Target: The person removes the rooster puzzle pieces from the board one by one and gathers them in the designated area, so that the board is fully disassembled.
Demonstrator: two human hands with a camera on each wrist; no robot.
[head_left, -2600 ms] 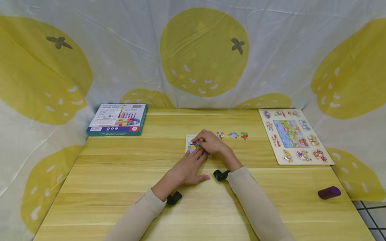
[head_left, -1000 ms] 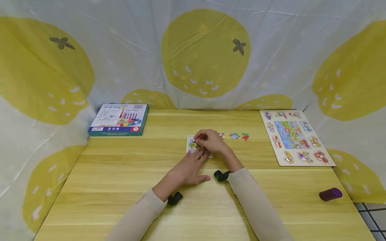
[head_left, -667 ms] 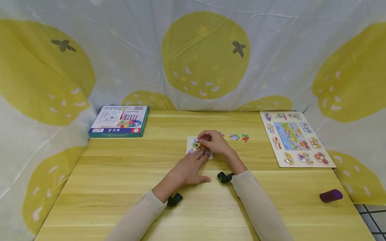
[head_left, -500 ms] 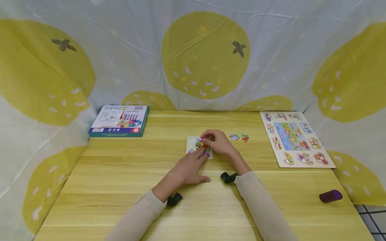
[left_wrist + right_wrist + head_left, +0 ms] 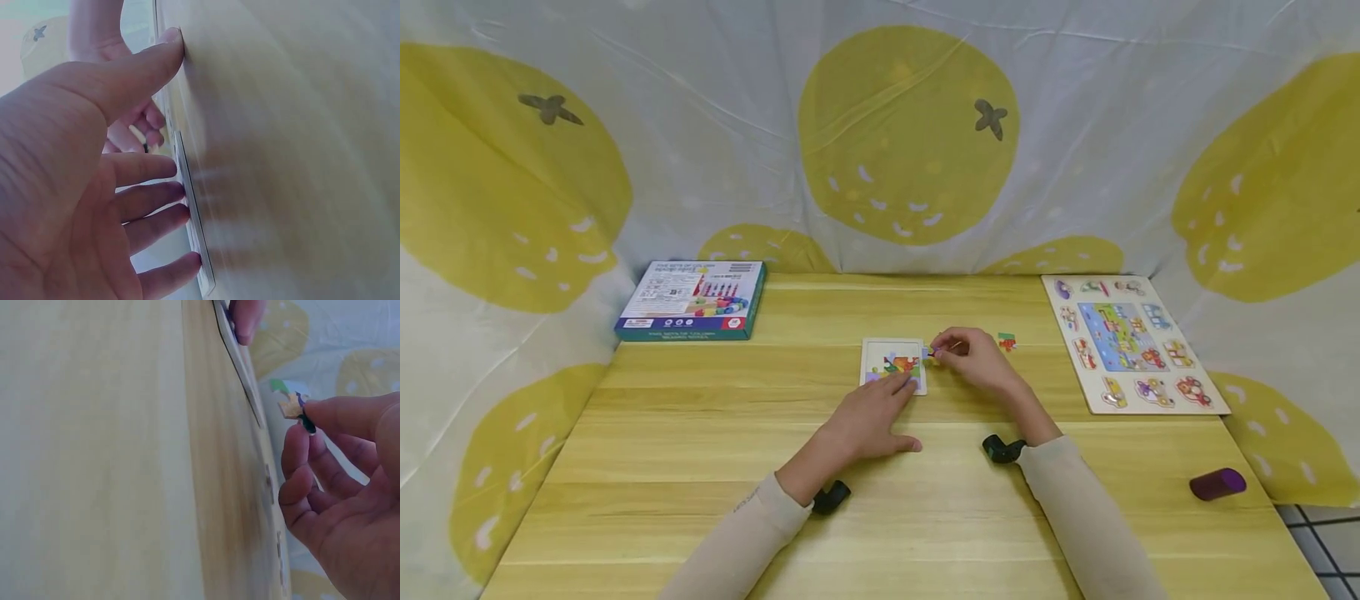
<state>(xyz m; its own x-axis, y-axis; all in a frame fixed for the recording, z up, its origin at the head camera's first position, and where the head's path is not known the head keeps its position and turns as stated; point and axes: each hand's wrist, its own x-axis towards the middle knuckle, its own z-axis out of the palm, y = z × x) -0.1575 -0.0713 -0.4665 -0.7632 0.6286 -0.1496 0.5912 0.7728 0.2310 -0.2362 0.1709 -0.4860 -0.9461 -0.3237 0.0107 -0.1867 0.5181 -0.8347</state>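
A small square puzzle board point(image 5: 872, 347) with a pale frame lies mid-table, with several colourful pieces in its lower part and a pale bare upper part. My left hand point(image 5: 865, 421) rests its straight fingertips on the board's near edge, thumb held out to the side. Just right of the board, my right hand point(image 5: 976, 360) pinches a jigsaw piece point(image 5: 291, 406) between thumb and fingers, raised above the table in the right wrist view. A loose red and green jigsaw piece point(image 5: 1007, 342) lies beyond that hand.
A boxed bead set point(image 5: 688, 302) sits at the back left. At the back right lies a larger wooden vehicle puzzle point(image 5: 1082, 392). A dark purple cylinder point(image 5: 1216, 484) rests near the right table edge. A lemon-print curtain point(image 5: 722, 133) hangs behind the table point(image 5: 700, 450).
My right hand has moved right, off the puzzle board, with a jigsaw piece pinched in it, and now covers some loose pieces. The board's upper part has come into view. My left hand has stayed put.
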